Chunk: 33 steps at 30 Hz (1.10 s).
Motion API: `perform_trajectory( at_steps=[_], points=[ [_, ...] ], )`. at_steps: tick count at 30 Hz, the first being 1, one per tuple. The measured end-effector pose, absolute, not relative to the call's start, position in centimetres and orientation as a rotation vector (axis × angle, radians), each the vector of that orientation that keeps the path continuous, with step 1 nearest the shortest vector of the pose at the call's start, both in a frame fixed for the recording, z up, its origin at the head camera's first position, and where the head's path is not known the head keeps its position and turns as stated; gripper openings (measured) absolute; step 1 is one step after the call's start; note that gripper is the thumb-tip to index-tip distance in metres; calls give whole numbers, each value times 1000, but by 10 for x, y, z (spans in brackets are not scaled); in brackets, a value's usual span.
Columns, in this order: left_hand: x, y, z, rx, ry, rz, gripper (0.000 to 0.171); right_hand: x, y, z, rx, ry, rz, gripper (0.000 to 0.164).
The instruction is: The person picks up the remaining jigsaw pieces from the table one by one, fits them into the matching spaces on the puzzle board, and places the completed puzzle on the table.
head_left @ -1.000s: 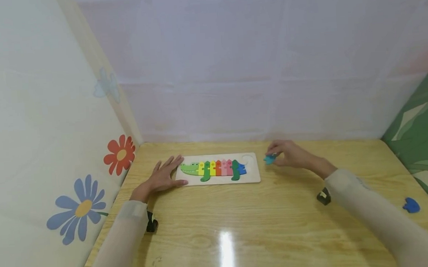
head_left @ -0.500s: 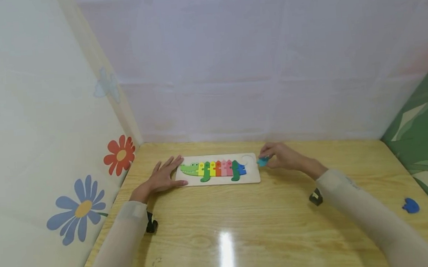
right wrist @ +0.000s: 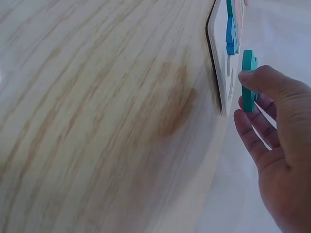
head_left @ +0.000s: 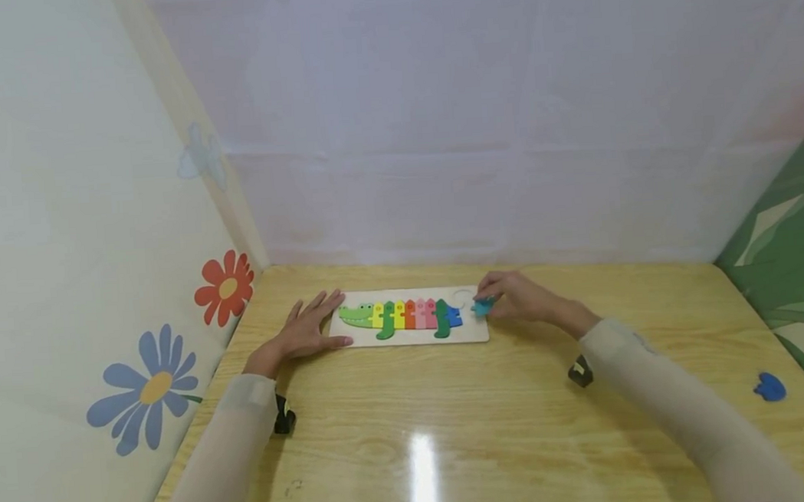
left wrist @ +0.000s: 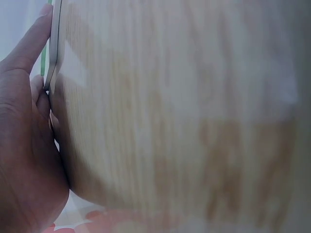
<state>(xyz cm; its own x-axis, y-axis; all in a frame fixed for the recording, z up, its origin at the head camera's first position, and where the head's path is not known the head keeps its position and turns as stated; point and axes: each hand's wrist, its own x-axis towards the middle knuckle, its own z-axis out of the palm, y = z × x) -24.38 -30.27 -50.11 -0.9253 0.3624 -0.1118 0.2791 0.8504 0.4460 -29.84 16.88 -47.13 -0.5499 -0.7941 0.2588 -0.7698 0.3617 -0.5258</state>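
Observation:
A white puzzle board (head_left: pixel 407 340) with a colourful crocodile lies on the table. Its green head (head_left: pixel 356 316) is at the left, followed by yellow, green, orange, pink and blue pieces; at the right end an outlined recess shows bare. My left hand (head_left: pixel 303 332) rests at the board's left end, fingers spread, thumb on its near edge. Between thumb and fingers my right hand (head_left: pixel 521 297) pinches a teal puzzle piece (head_left: pixel 483 306), held just above the board's right end. In the right wrist view the teal piece (right wrist: pixel 249 80) stands on edge, apart from the board.
A loose blue puzzle piece (head_left: pixel 770 387) lies far right on the wooden table (head_left: pixel 496 429). A white cloth wall (head_left: pixel 394 128) stands along the back edge. Flower-printed panels (head_left: pixel 155 387) flank the left and right sides. Dark wrist cameras hang below both wrists.
My right hand has moved left with the teal puzzle piece, from beside the board to above its right end. The left hand has stayed in place.

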Motion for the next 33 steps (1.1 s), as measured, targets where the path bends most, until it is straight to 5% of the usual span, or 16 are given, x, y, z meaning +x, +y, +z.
perform_trajectory(
  at_steps=[33],
  points=[
    [-245,-303,-502,496,2832,633,106,-302,145,-477,-1484,2561,-802,34]
  ],
)
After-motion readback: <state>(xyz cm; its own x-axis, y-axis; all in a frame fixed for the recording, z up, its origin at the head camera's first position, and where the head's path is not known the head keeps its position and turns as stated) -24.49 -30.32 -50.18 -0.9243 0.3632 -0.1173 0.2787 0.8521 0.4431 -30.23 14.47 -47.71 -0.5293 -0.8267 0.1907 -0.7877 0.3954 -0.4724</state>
